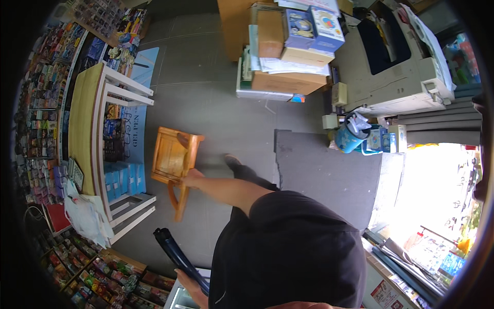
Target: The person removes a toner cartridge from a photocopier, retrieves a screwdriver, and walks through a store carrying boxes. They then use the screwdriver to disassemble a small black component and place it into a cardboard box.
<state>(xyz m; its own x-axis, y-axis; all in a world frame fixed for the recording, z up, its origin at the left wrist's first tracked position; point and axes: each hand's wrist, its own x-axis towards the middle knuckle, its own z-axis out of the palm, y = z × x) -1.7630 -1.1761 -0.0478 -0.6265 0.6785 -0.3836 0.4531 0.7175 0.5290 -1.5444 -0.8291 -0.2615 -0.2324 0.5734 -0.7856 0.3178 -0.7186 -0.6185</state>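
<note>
My right hand is closed on the near edge of a small wooden chair, its arm stretched out to the left. The chair is glossy orange-brown, and part of its frame juts toward the bottom of the view. Lower down, my left hand grips a long, glossy black tube-shaped thing. Its far end points up and left; its exact kind I cannot make out. Some of the left hand's fingers are hidden. One of my shoes shows on the floor just right of the chair.
A white-framed table lies to the left, with light-blue packets beneath. Racks of small goods line the left. Stacked cartons, a large printer and a blue bin stand at upper right. A dark mat covers some floor.
</note>
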